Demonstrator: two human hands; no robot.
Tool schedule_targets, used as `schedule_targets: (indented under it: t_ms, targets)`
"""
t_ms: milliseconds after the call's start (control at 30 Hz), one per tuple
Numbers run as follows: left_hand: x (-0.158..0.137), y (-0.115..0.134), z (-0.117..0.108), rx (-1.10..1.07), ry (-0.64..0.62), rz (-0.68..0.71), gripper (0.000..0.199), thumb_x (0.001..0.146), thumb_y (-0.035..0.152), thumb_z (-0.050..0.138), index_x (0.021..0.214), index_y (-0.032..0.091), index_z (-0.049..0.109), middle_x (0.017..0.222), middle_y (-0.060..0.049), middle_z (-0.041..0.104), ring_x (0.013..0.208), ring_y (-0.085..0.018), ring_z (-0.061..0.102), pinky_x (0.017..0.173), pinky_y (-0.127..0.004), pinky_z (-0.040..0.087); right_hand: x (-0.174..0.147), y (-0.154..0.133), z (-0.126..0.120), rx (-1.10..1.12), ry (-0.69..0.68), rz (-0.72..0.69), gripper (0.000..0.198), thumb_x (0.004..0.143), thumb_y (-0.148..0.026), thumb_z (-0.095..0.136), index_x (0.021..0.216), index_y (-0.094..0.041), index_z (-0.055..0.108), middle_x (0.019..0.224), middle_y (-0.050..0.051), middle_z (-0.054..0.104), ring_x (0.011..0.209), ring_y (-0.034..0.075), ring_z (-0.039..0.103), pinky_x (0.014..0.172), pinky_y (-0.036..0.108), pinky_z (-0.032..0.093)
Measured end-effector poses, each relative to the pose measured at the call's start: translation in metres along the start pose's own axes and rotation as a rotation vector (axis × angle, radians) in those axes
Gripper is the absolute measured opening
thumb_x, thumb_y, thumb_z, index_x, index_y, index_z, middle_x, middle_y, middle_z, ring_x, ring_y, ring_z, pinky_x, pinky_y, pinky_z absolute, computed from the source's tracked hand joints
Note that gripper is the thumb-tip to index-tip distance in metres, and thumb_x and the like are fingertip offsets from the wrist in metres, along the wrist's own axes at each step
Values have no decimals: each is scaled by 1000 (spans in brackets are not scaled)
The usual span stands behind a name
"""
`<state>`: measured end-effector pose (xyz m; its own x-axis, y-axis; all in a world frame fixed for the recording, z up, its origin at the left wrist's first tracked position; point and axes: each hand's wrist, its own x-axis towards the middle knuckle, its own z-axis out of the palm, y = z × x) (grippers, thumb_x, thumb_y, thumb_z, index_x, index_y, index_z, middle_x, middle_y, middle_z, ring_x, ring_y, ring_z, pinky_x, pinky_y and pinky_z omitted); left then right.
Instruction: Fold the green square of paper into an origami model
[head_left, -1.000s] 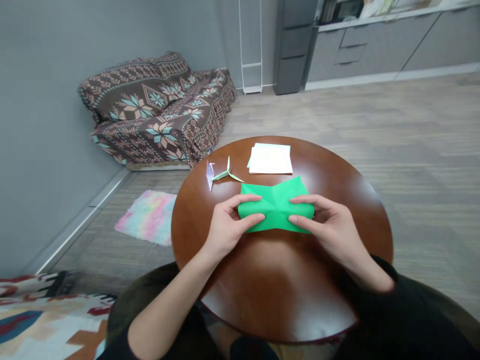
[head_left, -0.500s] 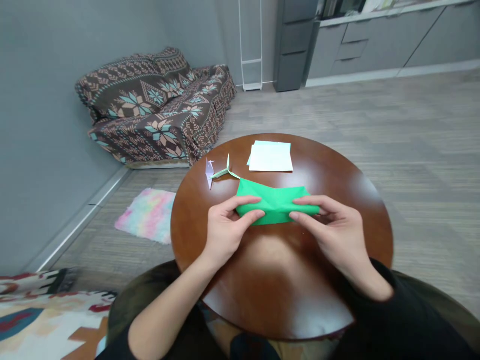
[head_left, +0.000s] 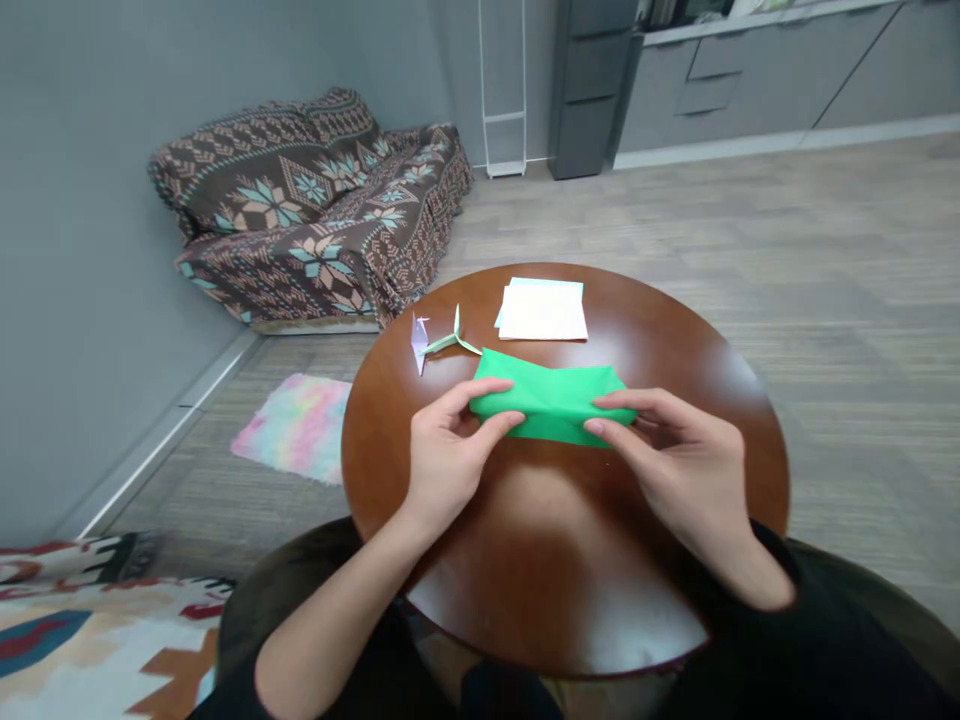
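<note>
Left hand (head_left: 448, 452) pinches green paper (head_left: 555, 395) at left end | right hand (head_left: 694, 465) pinches right end | underside hidden | countertop items (head_left: 694, 10) cut off

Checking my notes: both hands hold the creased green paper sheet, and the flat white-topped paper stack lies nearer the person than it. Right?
Not quite: the head view shows the flat white-topped paper stack beyond the creased green paper sheet, which the left hand and right hand do hold.

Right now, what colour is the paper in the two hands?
The held paper is bright green, best seen in the head view.
</note>
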<state>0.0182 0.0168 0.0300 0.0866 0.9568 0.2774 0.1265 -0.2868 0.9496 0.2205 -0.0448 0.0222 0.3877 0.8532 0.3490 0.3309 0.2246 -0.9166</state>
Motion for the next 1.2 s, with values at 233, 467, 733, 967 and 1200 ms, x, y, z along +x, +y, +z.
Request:
schedule_targets:
  t_ms: [233,467,733,967,1200]
  targets:
    - [4,1,-4,51,23,133,22,78,26,86,99,21,81,92,-4,75,85,-19,67,77,-30,55,3,-3,-1,-18,12,-135,5,87,-24,78,85,-25,74,84,3,70,82,22,67,78,37,57]
    - [9,13,-14,145,-11,345,6,81,24,83,79,22,78,111,-7,69,105,-23,66,96,-37,53,8,-14,-17,-225,31,-305,7,89,-26,78,83,-26,73,115,9,67,111,30,65,97,45,52]
    - [-6,26,-3,-3,-227,2,16,79,29,84,77,18,73,70,-2,73,62,-15,67,58,-25,54,8,-34,-34,-311,-381,-188,29,90,-45,74,114,-29,76,107,7,81,95,33,75,90,48,57]
    - [-15,34,8,-136,-313,-140,14,76,30,87,78,18,79,67,-3,77,57,-17,69,54,-26,55,3,-43,-18,-84,-517,44,25,94,-43,68,82,-24,79,80,3,79,69,22,73,56,28,54]
    - [-6,24,-1,-359,-477,-348,42,94,54,64,89,17,83,77,-8,79,64,-20,73,60,-28,57,15,-26,-17,106,-572,245,27,91,-42,72,77,-20,78,70,2,74,61,16,64,55,24,49]
